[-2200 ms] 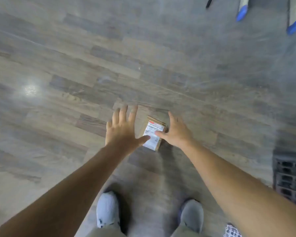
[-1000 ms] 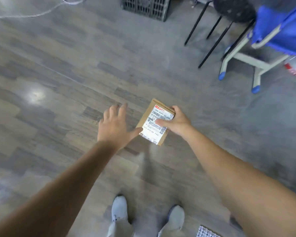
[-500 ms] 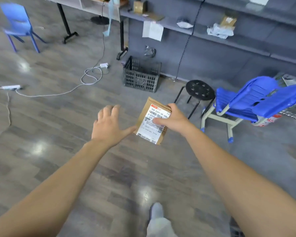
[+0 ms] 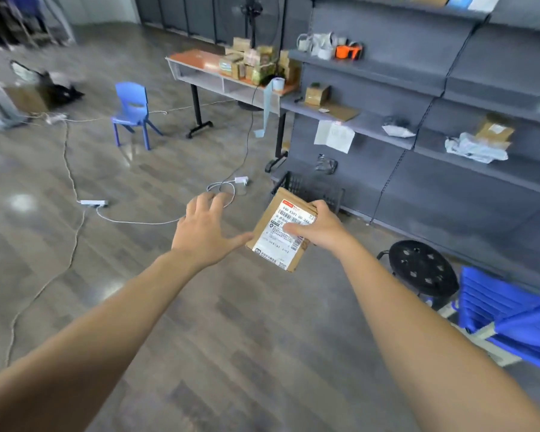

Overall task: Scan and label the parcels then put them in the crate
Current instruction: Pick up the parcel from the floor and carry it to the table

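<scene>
A small brown cardboard parcel (image 4: 275, 241) with a white shipping label is held up in front of me. My right hand (image 4: 317, 226) grips its right edge, thumb across the label. My left hand (image 4: 205, 233) is spread flat beside it, and its thumb tip touches the parcel's left edge. A black plastic crate (image 4: 312, 190) stands on the floor behind the parcel, against the grey shelving, partly hidden by the parcel. A table (image 4: 200, 65) further back carries several more brown parcels (image 4: 253, 65).
Grey shelving (image 4: 418, 98) fills the right side, with packets and an orange tape dispenser (image 4: 348, 52). A black stool (image 4: 423, 269) and a tipped blue chair (image 4: 512, 316) stand at right. A small blue chair (image 4: 133, 112) and white cables with a power strip (image 4: 92, 202) lie on the floor at left.
The parcel came off the floor in my right hand and has risen. My view has swung up from the floor to the shelving, crate and table. My left hand stayed spread beside the parcel.
</scene>
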`<state>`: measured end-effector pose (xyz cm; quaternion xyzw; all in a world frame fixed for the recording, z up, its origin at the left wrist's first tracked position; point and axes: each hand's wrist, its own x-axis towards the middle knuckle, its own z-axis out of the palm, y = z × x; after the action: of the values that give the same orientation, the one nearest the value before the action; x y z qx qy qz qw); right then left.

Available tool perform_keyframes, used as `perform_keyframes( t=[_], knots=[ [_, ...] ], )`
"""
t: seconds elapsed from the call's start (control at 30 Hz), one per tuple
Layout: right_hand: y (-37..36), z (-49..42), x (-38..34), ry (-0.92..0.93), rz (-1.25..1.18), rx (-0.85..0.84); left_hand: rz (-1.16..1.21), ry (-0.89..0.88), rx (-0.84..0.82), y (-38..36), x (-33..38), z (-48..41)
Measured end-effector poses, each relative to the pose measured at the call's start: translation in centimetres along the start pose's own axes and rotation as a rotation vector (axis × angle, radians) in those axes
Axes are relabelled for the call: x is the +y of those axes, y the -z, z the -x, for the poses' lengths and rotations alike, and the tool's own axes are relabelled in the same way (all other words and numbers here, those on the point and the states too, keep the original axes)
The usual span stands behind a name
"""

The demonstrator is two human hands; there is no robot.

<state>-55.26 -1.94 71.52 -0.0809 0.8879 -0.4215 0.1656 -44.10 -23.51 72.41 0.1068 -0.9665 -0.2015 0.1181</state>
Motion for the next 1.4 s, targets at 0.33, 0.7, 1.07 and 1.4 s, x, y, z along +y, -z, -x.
perform_keyframes(
  t=[0.33, 0.7, 1.07, 1.4],
  knots=[
    [-2.1, -20.1, -9.0, 0.083, 0.061, -0.086, -0.043, 0.026, 0.085, -0.2, -7.5, -17.9],
    [-6.2, -40.7, -21.1, 0.075, 0.062, -0.070, 0.010, 0.054, 0.077, 2.0, -19.7, -40.5],
    [-11.6, -64.8, -29.1, 0.082, 0.085, -0.078, -0.061, 0.025, 0.075, 1.3, -30.8, -62.9],
    [-15.9, -86.4, -38.9, 0.074, 0.052, -0.121, -0.127, 0.072, 0.071, 4.2, -41.8, -82.6]
  ],
)
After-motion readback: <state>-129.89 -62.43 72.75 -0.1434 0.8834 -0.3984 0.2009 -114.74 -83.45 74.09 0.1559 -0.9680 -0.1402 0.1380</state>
